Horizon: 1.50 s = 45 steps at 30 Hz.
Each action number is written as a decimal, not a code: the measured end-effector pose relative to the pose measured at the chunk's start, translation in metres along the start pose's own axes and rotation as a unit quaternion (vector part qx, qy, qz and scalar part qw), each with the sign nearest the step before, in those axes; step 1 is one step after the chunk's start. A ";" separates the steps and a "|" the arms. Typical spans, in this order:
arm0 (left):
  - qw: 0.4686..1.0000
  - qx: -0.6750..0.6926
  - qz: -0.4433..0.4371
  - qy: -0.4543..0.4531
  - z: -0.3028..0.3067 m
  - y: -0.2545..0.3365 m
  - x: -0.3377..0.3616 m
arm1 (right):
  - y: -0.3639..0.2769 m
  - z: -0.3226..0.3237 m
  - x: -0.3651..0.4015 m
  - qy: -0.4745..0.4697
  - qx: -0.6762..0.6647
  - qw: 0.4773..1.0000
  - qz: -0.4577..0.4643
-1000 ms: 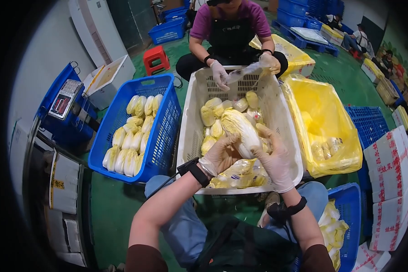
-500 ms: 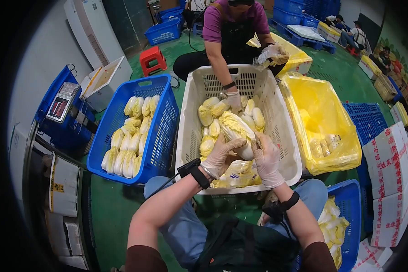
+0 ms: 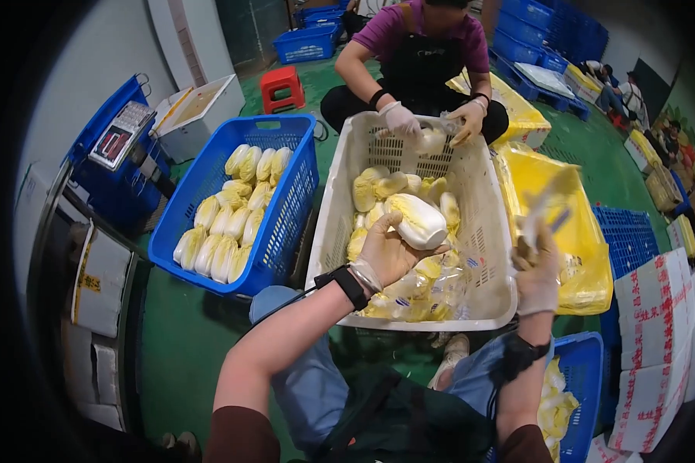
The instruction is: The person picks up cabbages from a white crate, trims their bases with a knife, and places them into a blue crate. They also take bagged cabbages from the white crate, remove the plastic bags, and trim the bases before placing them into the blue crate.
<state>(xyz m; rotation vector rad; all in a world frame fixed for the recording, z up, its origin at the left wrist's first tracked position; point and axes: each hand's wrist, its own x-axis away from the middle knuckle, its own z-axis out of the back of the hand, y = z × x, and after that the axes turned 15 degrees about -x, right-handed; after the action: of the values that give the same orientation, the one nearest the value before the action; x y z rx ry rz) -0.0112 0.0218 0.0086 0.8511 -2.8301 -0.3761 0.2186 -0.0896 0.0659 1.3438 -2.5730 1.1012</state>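
My gloved left hand [image 3: 388, 252] holds a small napa cabbage [image 3: 418, 221] over the near part of a white crate [image 3: 338, 201], its white base pointing right. My gloved right hand [image 3: 534, 266] is off to the right, above the crate's right rim, fingers curled. From it sticks up a long, pale, motion-smeared thing [image 3: 554, 193] whose kind I cannot make out. Inside the crate lie several more napa cabbages [image 3: 378, 185], and clear printed plastic bags [image 3: 448, 293] at the near end. Across the crate, a co-worker's gloved hands [image 3: 432, 127] handle a whitish, blurred item.
A blue crate [image 3: 282, 224] with rows of cabbages stands at left. On the right are a yellow-lined box [image 3: 587, 285] and a blue bin [image 3: 587, 363] of loose leaves. White cartons [image 3: 656, 347] stand far right. A red stool [image 3: 282, 89] and a scale [image 3: 120, 139] are farther back.
My right hand has left the cabbage and swung right, now with a blurred thing in it. My left hand keeps the cabbage. The co-worker's hand has lifted out of the crate.
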 end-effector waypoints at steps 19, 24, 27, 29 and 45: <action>0.857 -0.427 -0.265 0.118 -0.019 0.183 0.114 | -0.001 0.047 -0.050 -0.188 -0.133 0.956 -0.181; 0.576 -0.615 -0.271 0.466 0.065 0.311 0.205 | 0.015 0.049 -0.060 -0.116 -0.073 0.981 -0.135; 0.542 -0.553 -0.307 0.554 0.110 0.360 0.248 | 0.029 0.047 -0.068 -0.095 0.003 0.989 -0.117; 0.498 -0.538 -0.325 0.597 0.157 0.392 0.268 | 0.038 0.046 -0.074 -0.077 0.015 0.989 -0.125; 0.539 -0.596 -0.133 0.580 0.233 0.378 0.133 | 0.090 0.019 -0.074 -0.007 0.202 0.975 -0.090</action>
<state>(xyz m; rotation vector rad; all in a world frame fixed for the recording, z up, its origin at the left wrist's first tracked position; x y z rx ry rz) -0.3689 0.2969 -0.0954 0.6651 -0.7678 -1.0445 0.2048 -0.0151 -0.0246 1.6247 -2.2546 1.6447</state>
